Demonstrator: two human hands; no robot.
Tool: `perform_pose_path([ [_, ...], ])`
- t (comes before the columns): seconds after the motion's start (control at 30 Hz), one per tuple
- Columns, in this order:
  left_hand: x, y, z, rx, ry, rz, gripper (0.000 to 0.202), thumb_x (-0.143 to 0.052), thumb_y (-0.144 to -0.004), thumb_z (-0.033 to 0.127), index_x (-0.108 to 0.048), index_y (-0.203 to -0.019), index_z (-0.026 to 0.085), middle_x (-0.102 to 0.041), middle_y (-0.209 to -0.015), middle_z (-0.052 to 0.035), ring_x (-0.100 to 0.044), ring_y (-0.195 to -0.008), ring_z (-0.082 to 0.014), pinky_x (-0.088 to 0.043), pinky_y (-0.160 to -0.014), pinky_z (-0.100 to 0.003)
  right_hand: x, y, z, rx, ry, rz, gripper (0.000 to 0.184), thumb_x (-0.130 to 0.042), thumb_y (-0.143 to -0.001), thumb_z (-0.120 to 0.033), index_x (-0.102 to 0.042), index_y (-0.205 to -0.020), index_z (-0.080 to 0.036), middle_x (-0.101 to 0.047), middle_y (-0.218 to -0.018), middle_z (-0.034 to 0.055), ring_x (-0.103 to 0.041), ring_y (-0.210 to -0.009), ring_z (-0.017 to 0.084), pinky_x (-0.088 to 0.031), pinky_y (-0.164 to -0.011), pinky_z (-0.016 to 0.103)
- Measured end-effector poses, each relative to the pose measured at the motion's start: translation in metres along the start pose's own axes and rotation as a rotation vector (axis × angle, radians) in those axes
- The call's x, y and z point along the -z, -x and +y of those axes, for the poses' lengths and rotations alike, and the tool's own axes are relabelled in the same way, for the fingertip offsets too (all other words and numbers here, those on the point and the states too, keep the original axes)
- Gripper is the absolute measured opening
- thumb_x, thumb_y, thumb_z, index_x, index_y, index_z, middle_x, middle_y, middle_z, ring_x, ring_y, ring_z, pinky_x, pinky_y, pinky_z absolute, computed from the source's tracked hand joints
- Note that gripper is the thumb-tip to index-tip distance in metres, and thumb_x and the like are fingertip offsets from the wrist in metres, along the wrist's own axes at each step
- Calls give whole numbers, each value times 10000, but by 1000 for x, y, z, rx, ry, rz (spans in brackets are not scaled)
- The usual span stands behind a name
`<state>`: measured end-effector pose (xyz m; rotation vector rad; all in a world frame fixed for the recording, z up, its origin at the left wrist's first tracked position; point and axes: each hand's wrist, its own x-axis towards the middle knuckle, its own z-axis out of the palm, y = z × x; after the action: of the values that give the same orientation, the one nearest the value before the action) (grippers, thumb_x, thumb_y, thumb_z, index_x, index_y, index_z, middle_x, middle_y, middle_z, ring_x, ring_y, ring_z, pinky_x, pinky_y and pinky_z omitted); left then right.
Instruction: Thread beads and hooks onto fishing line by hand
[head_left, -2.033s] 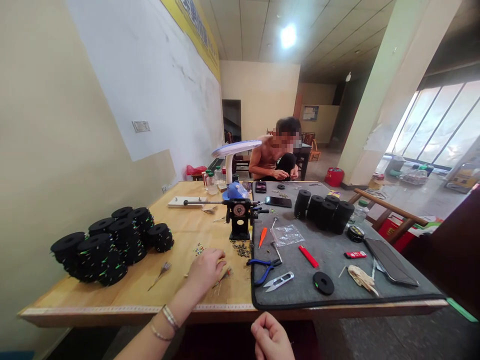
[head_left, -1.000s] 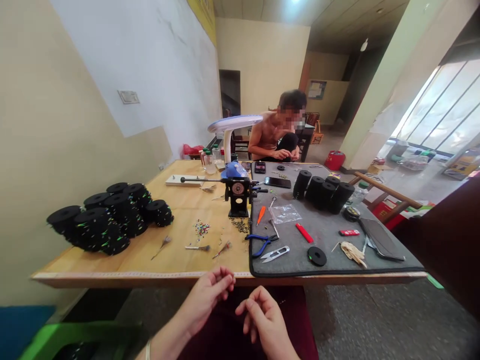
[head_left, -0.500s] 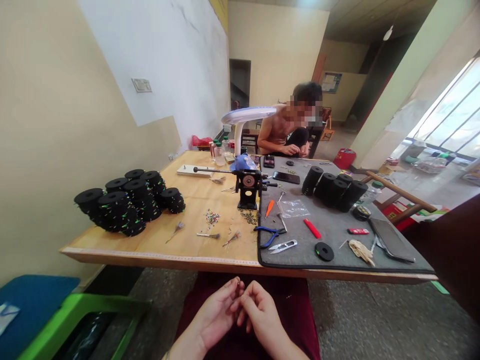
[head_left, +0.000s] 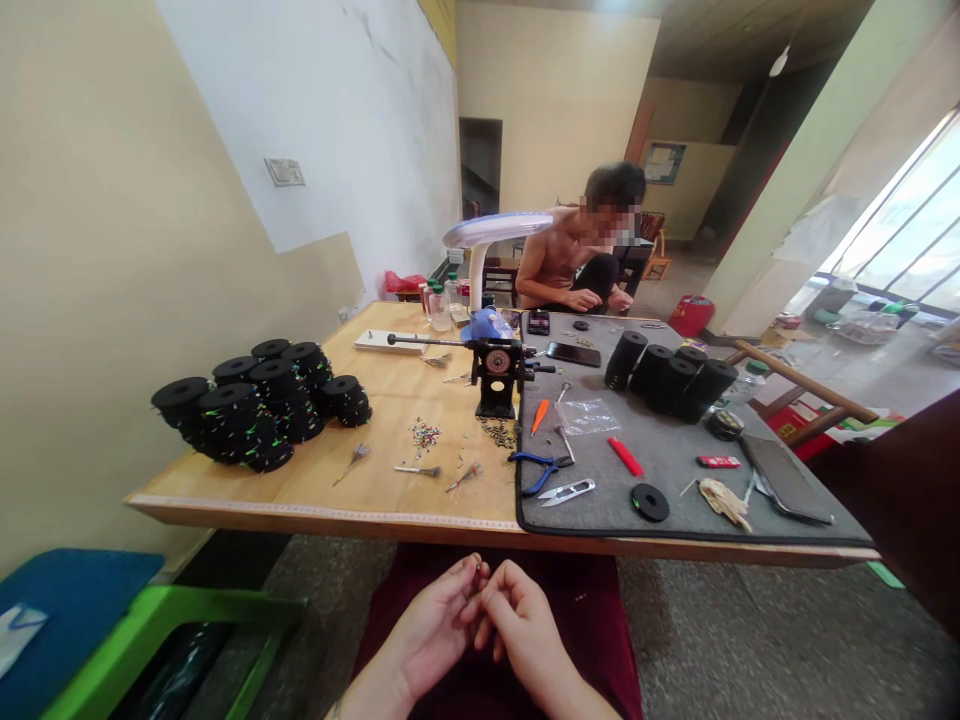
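Note:
My left hand (head_left: 444,612) and my right hand (head_left: 517,612) meet over my lap, below the table's front edge. The left thumb and fingers are pinched around a tiny piece at their tips, too small to name. Against them, the right thumb and forefinger are pressed together, and whatever they hold is hidden. On the table (head_left: 300,490) above my hands lie thread snips (head_left: 568,492), blue-handled pliers (head_left: 541,472), a flat black foam spool (head_left: 649,503) and small wire bundles (head_left: 418,471). Colored beads (head_left: 425,434) sit in a loose pile near a black hand-crank winder (head_left: 496,378).
Stacked black foam spools (head_left: 240,410) stand at the left, and more black spools (head_left: 667,375) on the grey mat (head_left: 592,515). A white lamp (head_left: 477,275) rises at the back. Across the table a person (head_left: 555,265) bends forward. A green stool (head_left: 142,625) is at lower left.
My two hands keep almost the same pose and place. Across the table, the other person's hands have moved apart. The view has shifted very slightly.

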<state>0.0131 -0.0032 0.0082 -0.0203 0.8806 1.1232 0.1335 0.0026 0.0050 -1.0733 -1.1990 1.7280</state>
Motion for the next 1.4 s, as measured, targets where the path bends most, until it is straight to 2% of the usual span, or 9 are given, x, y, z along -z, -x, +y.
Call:
perform_pose_path([
  [0.43,3,0,-2,-38,-31,-39,25,-658,-784,113,-646,-797,132,-682,-725,-14,-587,-483,-97,-406,-424,-201,0,2,-2,-17,-15,-2,366,-601,-758,-492,-407,-676,-193,-682,-622,30,-523,-385,64,-272,-319,126],
  [0.73,0,1,-1,-11,-26,-5,83,-571,-846,115,-647,-813,128,-678,-731,-20,-575,-481,-102,-413,-430,-218,0,3,-5,-29,-9,0,381,-603,-747,-508,-401,-673,-194,-682,-624,32,-527,-391,66,-269,-323,128],
  [1.2,-1,0,-2,-14,-13,-20,80,-582,-839,105,-650,-800,122,-674,-723,-22,-547,-445,-88,-403,-422,-210,0,4,-8,-30,-12,4,386,-607,-741,-517,-408,-674,-194,-679,-618,29,-519,-388,66,-264,-325,133],
  [1.4,1,0,-2,-20,-14,-35,16,-652,-788,115,-649,-795,129,-673,-725,-18,-561,-460,-97,-403,-424,-207,1,3,-5,-18,-16,-2,384,-604,-746,-517,-405,-680,-196,-679,-626,28,-521,-382,69,-262,-326,138],
])
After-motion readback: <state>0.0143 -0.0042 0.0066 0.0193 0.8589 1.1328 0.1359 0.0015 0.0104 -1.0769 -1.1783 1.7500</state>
